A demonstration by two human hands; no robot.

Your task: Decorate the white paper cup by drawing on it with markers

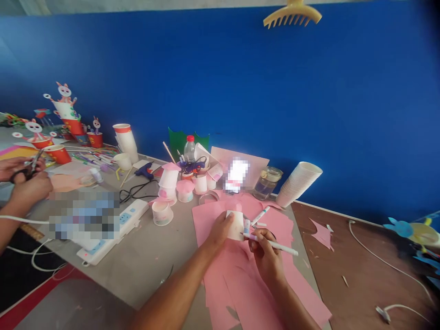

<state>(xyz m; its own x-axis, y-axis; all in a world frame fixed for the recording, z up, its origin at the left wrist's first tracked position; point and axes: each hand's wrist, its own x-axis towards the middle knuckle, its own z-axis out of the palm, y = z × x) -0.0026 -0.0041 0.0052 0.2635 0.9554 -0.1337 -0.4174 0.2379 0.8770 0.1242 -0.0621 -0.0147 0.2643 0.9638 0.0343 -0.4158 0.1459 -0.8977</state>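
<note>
My left hand [222,229] is wrapped around a white paper cup [235,225], thumb on its side. In my right hand [268,254] is a slim white marker [287,249], its tip pointing at the right side of the cup; whether it touches cannot be made out. Both hands are over a stack of pink paper sheets [240,284]. Another marker [261,215] lies on the paper just beyond the cup. A phone [236,175] with a blurred bright screen leans behind them.
White and pink cup pieces [168,181] stand left of the phone. A glass jar [267,183] and a leaning stack of paper cups [299,183] are at the back right. A power strip [127,222] and glue gun [144,170] lie left. Another person's hands hold scissors [32,167].
</note>
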